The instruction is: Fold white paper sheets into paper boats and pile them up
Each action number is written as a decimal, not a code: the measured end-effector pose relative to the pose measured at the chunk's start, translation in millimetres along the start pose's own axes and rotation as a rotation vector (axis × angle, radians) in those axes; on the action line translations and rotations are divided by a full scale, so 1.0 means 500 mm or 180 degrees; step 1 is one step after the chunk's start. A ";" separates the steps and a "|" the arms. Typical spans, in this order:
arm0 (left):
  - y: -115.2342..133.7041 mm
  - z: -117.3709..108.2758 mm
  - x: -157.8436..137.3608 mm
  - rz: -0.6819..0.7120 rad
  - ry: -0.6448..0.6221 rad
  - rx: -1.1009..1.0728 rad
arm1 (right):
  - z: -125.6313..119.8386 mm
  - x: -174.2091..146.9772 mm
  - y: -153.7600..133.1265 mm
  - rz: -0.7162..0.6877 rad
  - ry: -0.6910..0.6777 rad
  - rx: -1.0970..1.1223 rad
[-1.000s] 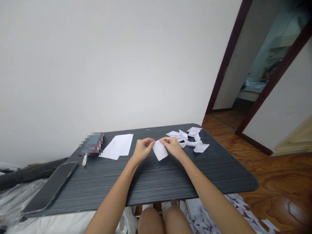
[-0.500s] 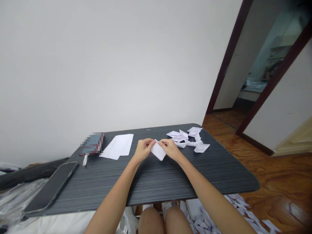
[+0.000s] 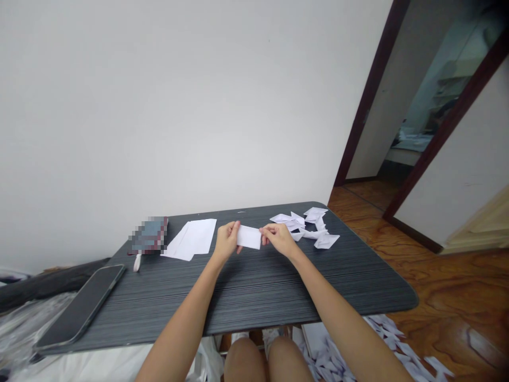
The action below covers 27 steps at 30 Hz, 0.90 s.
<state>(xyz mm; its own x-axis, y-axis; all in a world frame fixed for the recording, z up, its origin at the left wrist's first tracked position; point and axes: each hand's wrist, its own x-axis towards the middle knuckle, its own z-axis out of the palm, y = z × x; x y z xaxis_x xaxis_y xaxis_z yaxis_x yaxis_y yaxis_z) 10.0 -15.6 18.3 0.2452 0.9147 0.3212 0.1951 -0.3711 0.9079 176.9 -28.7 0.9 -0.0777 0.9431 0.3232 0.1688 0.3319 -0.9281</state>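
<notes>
A small folded piece of white paper [image 3: 249, 237] is held between my two hands, over the middle of the dark table. My left hand [image 3: 227, 240] grips its left edge, thumb in front and fingers behind. At the upper right corner, my right hand [image 3: 278, 237] pinches the paper between thumb and fingertips. Just beyond my right hand lie several folded white paper boats [image 3: 294, 220]. To the left of my left hand, flat white paper sheets [image 3: 194, 239] overlap on the tabletop.
The dark table [image 3: 254, 302] stands against a white wall. A phone [image 3: 85, 302] lies at its left edge, near a blurred-out item [image 3: 149, 236] with a white strap [image 3: 137, 262]. Many folded papers [image 3: 330, 355] lie on the floor below. A doorway opens at the right.
The folded paper has turned from a tilted, diamond-like position to nearly level. My hands have moved apart, from its top corner to its left and right ends.
</notes>
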 end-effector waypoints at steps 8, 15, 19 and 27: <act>-0.011 0.014 0.000 0.0154 0.0141 0.0158 | 0.018 0.008 0.018 0.0414 0.0099 0.0770; 0.012 -0.008 0.005 0.0640 -0.0769 0.0036 | -0.029 0.011 0.013 0.0529 0.0419 0.0893; 0.020 -0.009 0.000 0.0692 -0.1126 0.0021 | -0.039 0.005 -0.003 0.0523 0.0346 0.0849; 0.017 -0.003 -0.006 0.0601 -0.1014 0.0013 | -0.035 0.007 0.005 0.0286 0.0250 0.0643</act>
<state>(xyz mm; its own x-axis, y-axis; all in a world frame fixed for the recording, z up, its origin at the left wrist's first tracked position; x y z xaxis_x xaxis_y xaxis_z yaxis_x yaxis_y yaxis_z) 9.4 -21.4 25.2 0.5606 0.7345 0.3824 0.1216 -0.5298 0.8393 194.2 -24.0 2.8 0.0069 0.9698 0.2437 -0.0292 0.2438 -0.9694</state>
